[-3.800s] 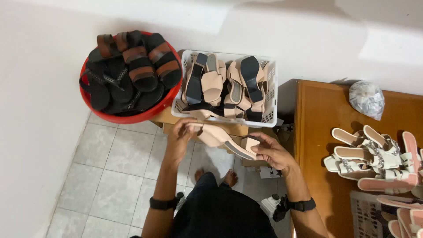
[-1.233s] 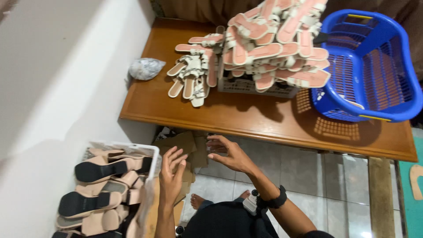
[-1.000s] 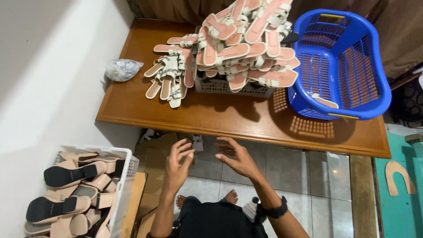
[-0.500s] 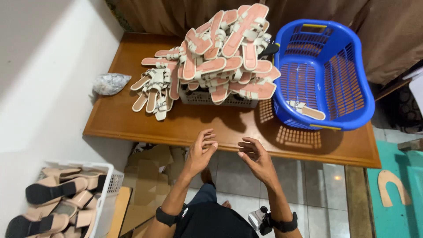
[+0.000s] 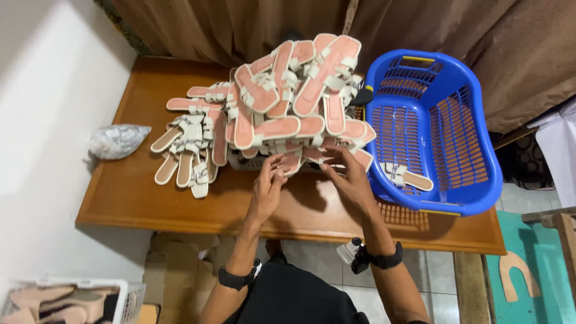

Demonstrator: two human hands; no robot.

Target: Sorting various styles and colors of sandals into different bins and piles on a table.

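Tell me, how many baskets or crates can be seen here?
2. A blue plastic laundry basket sits at the wooden table's right end; a white plastic crate of shoes shows at bottom left, partly cut off.

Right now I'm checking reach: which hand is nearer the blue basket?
Right. The right hand sits just beside the blue basket, close to its near-left rim; the left hand is farther off, at the sandal pile.

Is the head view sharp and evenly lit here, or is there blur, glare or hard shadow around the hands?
Head view: mostly sharp, with slight softness on the left hand and right hand. Even light; both hands cast soft shadows on the wooden table. Mild sheen on the blue basket rim; wide-angle bending at the edges.
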